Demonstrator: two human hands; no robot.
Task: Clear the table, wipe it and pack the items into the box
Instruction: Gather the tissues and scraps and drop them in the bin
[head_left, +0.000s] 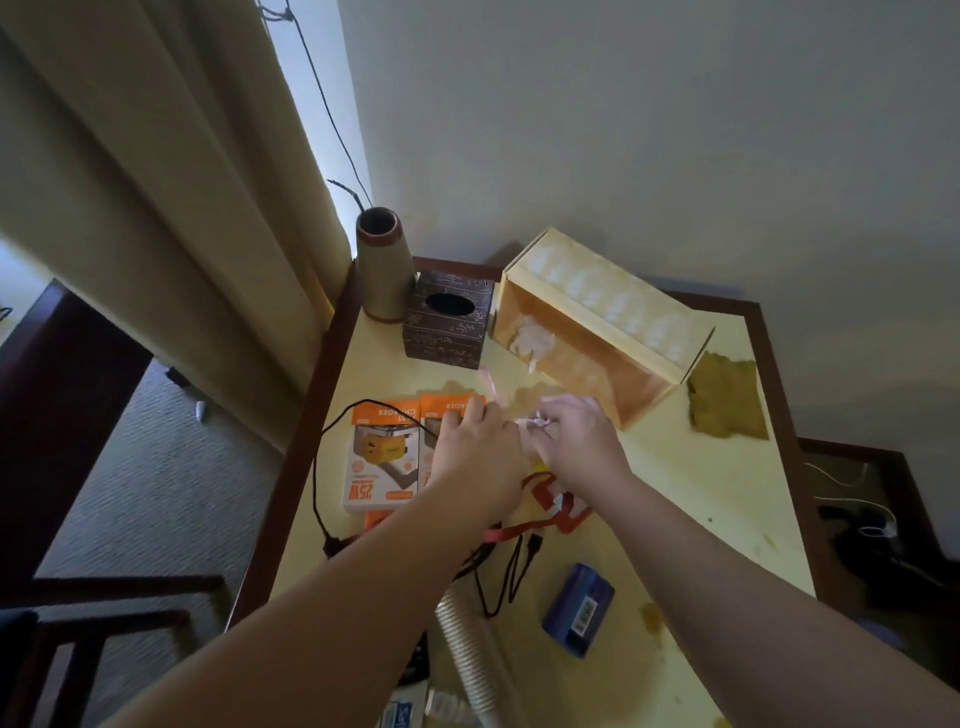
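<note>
Yellow tabletop (701, 499) with dark wood rim, cluttered. At 1 o'clock, wooden box (602, 325) lying on its side, open face toward the viewer, something pale inside. Mustard cloth (727, 397) at 2 o'clock, just beside the box. Dark patterned tissue box (448, 322) at 12 o'clock; tan cone-shaped vase (378, 262) touching it, at the far corner. Two orange charger boxes (382, 452) at 10 o'clock, side by side, black cable (332, 431) looping over them. Centre: left hand (475, 452), fingers resting on the nearer charger box's top edge; grip state cannot be told. Right hand (579, 441) beside it, fingertips pinching a small crumpled white paper scrap (532, 422). Red lanyard (558, 506) below the hands. Blue packet (577, 609) with barcode label at 5 o'clock. Ribbed beige tube (465, 649) at 6 o'clock.
</note>
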